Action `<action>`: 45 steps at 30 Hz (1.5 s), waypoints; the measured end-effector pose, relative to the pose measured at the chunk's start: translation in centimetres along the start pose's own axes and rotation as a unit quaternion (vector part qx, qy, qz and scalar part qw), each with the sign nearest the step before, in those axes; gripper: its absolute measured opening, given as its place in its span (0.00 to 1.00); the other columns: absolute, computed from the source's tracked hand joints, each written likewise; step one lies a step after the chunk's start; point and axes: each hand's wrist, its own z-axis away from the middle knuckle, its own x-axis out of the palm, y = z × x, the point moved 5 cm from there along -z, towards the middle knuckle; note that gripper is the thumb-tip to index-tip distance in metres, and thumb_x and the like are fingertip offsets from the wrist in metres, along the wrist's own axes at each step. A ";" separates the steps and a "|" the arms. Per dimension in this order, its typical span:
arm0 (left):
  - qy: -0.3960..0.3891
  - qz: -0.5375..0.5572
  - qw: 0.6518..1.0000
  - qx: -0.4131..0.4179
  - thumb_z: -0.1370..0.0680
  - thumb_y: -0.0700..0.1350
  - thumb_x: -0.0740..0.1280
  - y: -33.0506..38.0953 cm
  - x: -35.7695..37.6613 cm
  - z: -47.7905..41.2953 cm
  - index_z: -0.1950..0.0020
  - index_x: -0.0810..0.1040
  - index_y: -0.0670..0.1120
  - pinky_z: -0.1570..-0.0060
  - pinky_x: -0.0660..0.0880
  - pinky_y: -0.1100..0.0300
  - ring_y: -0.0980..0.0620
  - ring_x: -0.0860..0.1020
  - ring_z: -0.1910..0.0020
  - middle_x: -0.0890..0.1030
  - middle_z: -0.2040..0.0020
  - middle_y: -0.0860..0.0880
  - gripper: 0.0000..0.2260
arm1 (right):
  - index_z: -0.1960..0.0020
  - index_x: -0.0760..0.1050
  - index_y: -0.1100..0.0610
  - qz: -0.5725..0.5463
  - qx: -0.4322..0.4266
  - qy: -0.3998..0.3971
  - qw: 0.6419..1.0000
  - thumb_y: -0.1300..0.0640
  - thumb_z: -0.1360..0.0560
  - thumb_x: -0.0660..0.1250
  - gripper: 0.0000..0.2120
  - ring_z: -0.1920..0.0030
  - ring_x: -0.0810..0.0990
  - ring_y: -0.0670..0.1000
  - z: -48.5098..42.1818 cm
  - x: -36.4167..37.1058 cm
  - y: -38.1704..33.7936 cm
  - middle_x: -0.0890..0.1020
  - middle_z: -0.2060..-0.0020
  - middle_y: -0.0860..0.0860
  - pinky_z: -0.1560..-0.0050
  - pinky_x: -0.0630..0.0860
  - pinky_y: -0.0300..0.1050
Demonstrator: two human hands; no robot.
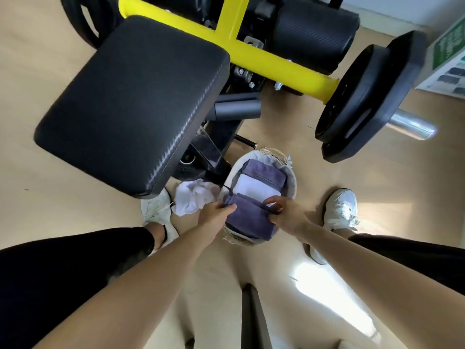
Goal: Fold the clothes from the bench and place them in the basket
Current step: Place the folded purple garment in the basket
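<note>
The black padded bench [130, 104] stands on the left, with a crumpled white garment [193, 197] on the wooden floor [63, 197] at its foot, just beside the round woven basket [293, 182]. The left hand [215, 215] has its grip curled on one edge of a folded purple garment [247, 220] lying over the basket's near rim. The right hand [286, 212] pinches the other edge. Far right sit black weight plates [364, 91].
</note>
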 end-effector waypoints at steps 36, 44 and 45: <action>0.136 -0.144 0.958 0.209 0.33 0.46 0.80 3.8 0.9 -6.4 0.41 0.83 0.47 0.48 0.79 0.49 0.41 0.82 0.48 0.86 0.48 0.45 0.22 | 0.26 0.64 0.46 0.413 -0.117 0.071 0.901 0.22 0.32 0.56 0.42 0.22 0.52 0.67 -4.3 0.5 4.8 0.65 0.24 0.53 0.27 0.53 0.73; 0.187 -0.109 0.947 0.236 0.32 0.42 0.80 2.6 -0.3 -4.6 0.45 0.81 0.42 0.52 0.80 0.47 0.42 0.81 0.52 0.85 0.51 0.43 0.18 | 0.31 0.73 0.50 0.356 -0.175 0.063 0.916 0.39 0.33 0.74 0.33 0.25 0.58 0.71 -5.7 0.8 3.2 0.69 0.28 0.58 0.31 0.67 0.65; 0.213 -0.115 0.936 0.254 0.33 0.42 0.80 2.4 -0.2 -3.8 0.47 0.79 0.42 0.52 0.79 0.46 0.42 0.80 0.52 0.83 0.51 0.43 0.18 | 0.32 0.74 0.52 0.347 -0.173 0.065 0.919 0.40 0.34 0.76 0.34 0.26 0.59 0.71 -5.8 0.7 3.3 0.70 0.29 0.59 0.31 0.68 0.66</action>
